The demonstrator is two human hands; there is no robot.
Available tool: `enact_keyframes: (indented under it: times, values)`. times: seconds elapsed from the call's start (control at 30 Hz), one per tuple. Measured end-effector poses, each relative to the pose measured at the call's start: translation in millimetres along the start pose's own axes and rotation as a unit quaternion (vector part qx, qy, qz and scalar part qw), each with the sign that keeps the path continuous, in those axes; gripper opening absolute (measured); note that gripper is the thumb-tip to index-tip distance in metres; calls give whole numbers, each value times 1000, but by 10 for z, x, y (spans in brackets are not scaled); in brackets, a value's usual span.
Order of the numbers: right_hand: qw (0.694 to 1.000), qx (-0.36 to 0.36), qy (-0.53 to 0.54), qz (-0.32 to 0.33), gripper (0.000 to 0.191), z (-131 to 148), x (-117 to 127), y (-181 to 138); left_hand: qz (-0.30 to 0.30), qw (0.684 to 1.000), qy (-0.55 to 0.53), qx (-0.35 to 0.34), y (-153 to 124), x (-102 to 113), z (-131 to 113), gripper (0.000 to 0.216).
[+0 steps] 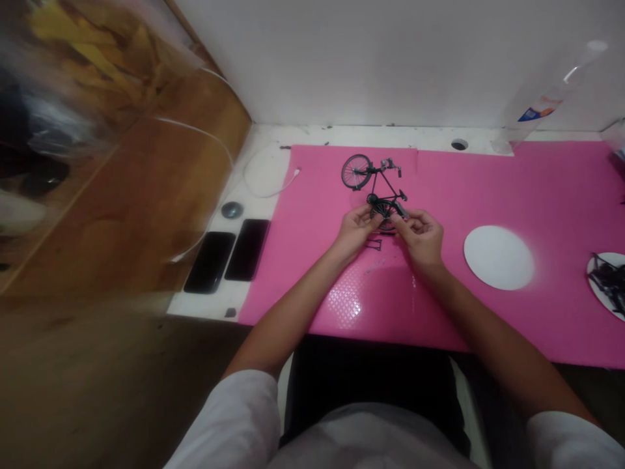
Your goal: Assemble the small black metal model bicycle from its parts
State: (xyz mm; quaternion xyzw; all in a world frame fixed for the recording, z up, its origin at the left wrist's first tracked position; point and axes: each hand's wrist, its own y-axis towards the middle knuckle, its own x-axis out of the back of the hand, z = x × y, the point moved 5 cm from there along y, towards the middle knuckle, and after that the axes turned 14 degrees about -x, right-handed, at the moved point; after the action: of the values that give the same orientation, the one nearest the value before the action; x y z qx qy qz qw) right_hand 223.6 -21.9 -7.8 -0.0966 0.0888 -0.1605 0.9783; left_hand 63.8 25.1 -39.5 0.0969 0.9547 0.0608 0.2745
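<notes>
A small black model bicycle (pixel 385 182) is held on its side over the pink mat, its handlebar end pointing away from me. My left hand (pixel 359 228) pinches it beside the near wheel (pixel 383 213), on the left. From the right, my right hand (pixel 420 236) has its fingers closed at the same wheel, near a grey piece at the rear. The fingers partly cover this wheel; the far wheel (pixel 356 171) shows fully. Just below the hands, a small black frame-shaped part (pixel 374 245) lies on the mat.
The pink mat (pixel 312 273) covers most of the white table. A white disc (pixel 498 257) and a plate of black parts (pixel 608 283) are at right. Two phones (pixel 209 262), a round lid-like object (pixel 232 210) and a white cable (pixel 266 195) lie left. A clear bottle (pixel 541 107) stands at back.
</notes>
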Motion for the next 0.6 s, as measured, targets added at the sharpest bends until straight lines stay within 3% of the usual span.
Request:
enact_keyframes:
  times: [0.37,0.6]
  values:
    - [999,14,-22,18,62,-19,10,21,10,1000,3,-19,-14,-26,-21,57]
    - [999,-25,-30,34,68,-78,-11,53,-24,999,37,-25,1,24,-34,65]
